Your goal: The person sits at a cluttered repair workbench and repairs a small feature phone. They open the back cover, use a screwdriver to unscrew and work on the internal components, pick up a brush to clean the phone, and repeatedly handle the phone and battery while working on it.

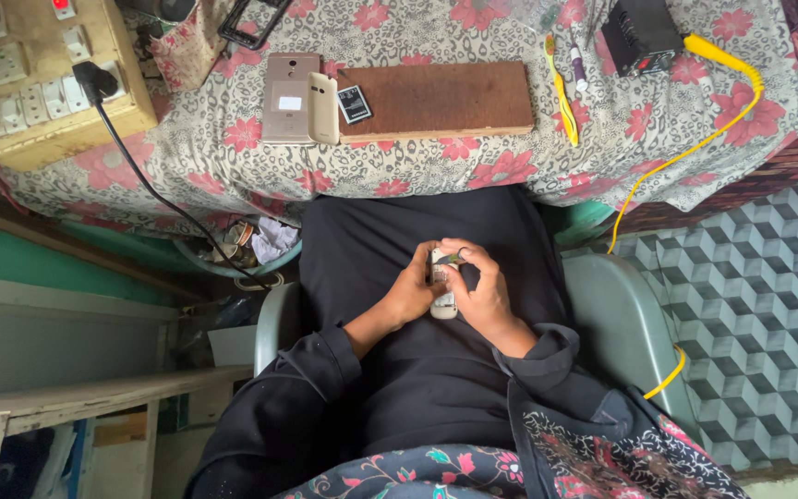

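Both hands meet over my lap, which is covered in black cloth. My left hand (411, 291) cradles a small pale handset (442, 305) from the left side. My right hand (484, 294) grips the same handset from the right, its fingertips pinching a small dark part at the handset's top end. Most of the handset is hidden by the fingers.
A flower-print covered table (233, 157) ahead holds a wooden board (436, 97), a rose-gold phone (288, 97), a cream back cover (323, 109), a small battery (354, 103), a yellow toothbrush (562, 92), a black box (641, 35) with yellow coiled cable (695, 143), and a switchboard (43, 79).
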